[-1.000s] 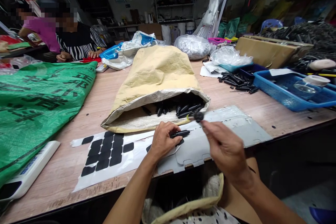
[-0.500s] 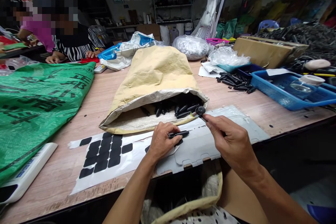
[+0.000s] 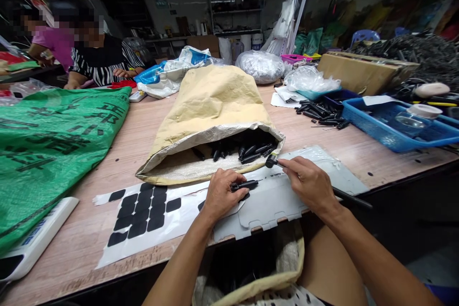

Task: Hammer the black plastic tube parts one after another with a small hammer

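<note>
My left hand rests on the grey board, closed around a slim black pen-like part that lies sideways, a thin tip pointing right. In my right hand is a small hammer with a dark head and a yellowish face. Its black handle passes through the fingers and sticks out behind the wrist. The hammer head hangs just right of and above the part's tip, apart from it. Beyond both hands lies a tan paper sack, its mouth facing me, with several black parts inside.
A white sheet with black rounded stickers lies left of my hands. Farther left are a green woven bag and a white device. At right are loose black parts and a blue tray. Another open sack sits below the table edge.
The hammer head has swung down and slightly left, and its handle now shows behind my right wrist. My left hand keeps the black part in nearly the same place.
</note>
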### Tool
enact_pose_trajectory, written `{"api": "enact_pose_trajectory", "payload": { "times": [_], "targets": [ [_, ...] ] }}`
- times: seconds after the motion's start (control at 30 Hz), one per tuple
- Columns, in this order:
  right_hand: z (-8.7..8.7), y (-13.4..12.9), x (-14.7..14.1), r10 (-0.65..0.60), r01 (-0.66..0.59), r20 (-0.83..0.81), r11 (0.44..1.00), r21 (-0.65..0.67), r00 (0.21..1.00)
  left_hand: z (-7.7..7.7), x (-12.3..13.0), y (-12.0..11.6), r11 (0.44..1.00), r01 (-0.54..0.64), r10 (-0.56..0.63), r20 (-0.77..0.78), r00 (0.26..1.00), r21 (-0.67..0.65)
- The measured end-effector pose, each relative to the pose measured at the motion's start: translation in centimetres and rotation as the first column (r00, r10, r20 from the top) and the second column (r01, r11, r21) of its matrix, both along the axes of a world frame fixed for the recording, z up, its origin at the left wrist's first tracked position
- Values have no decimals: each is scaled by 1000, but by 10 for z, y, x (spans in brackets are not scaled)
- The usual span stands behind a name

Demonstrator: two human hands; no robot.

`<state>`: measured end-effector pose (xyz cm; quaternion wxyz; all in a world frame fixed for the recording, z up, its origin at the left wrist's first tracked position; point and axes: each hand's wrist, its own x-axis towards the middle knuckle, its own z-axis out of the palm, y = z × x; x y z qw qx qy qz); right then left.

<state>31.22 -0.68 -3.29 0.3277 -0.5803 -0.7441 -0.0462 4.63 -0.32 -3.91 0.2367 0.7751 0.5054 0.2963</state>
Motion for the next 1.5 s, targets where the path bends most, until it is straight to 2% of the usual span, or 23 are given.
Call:
{"api": "enact_pose_trajectory", "payload": {
  "times": [0.07, 0.17, 0.27, 0.37, 0.43, 0.47, 0.5, 0.57, 0.67, 0.73, 0.77, 0.83, 0.9, 0.97, 1.0, 1.07, 1.13, 1.17, 1.27, 1.37, 1.5],
  "targets": [
    [-15, 11, 10, 44, -44, 70, 999, 3, 997, -2, -1, 1, 1000, 5, -5, -4, 1000, -4],
    [-26, 20, 18, 99, -102, 115, 995, 15, 988, -1, -2, 4, 999, 20, -20, -1, 1000, -25],
    [-29, 22, 19, 102, -103, 114, 995, 8, 988, 15, 1, -2, 998, 38, -37, 26, 999, -41],
    [-28, 20, 18, 101, -102, 103, 995, 2, 990, 41, 6, -31, 985, 152, -144, 96, 985, -85],
    [-27, 19, 18, 102, -103, 103, 995, 2, 989, 52, 10, -60, 940, 278, -255, 135, 958, -199],
    [-26, 19, 18, 102, -103, 104, 995, 2, 989, 52, 12, -76, 904, 328, -300, 139, 944, -275],
    [-26, 19, 18, 103, -104, 107, 995, 1, 989, 47, 12, -90, 871, 350, -326, 129, 937, -345],
    [-27, 19, 19, 104, -105, 108, 994, 5, 989, 26, 12, -115, 818, 326, -336, 66, 940, -473],
    [-28, 20, 19, 103, -105, 108, 994, 14, 989, -20, 7, -138, 776, 96, -237, -147, 960, -623],
    [-28, 20, 19, 105, -107, 112, 994, 16, 988, -42, 3, -146, 770, -53, -177, -294, 939, -635],
    [-28, 19, 19, 105, -108, 113, 994, 16, 988, -46, 1, -148, 775, -97, -161, -344, 925, -624],
    [-28, 19, 18, 101, -103, 113, 994, 19, 989, -39, -1, -148, 791, -80, -178, -352, 919, -607],
    [-28, 18, 17, 95, -98, 114, 995, 26, 989, -15, -4, -139, 811, 19, -208, -258, 943, -584],
    [-28, 17, 17, 92, -97, 118, 995, 36, 989, 17, -11, -115, 856, 72, -175, -157, 972, -512],
    [-28, 17, 17, 91, -97, 121, 995, 40, 988, 32, -16, -98, 886, 61, -137, -135, 981, -459],
    [-29, 18, 17, 88, -94, 123, 995, 44, 989, 50, -31, -55, 966, -135, 92, -196, 976, -219],
    [-29, 18, 17, 88, -93, 119, 995, 43, 989, 53, -48, -8, 950, -312, 302, -303, 904, 18],
    [-29, 19, 18, 88, -93, 116, 995, 40, 989, 50, -56, 14, 935, -339, 353, -364, 862, 103],
    [-29, 19, 18, 91, -95, 110, 995, 34, 990, 35, -73, 60, 933, -310, 359, -546, 757, 185],
    [-27, 19, 17, 95, -99, 111, 995, 27, 989, 26, -78, 74, 942, -274, 333, -640, 693, 193],
    [-26, 19, 16, 93, -96, 101, 995, 25, 990, 29, -80, 65, 947, -221, 321, -639, 699, 234]
  ]
}}
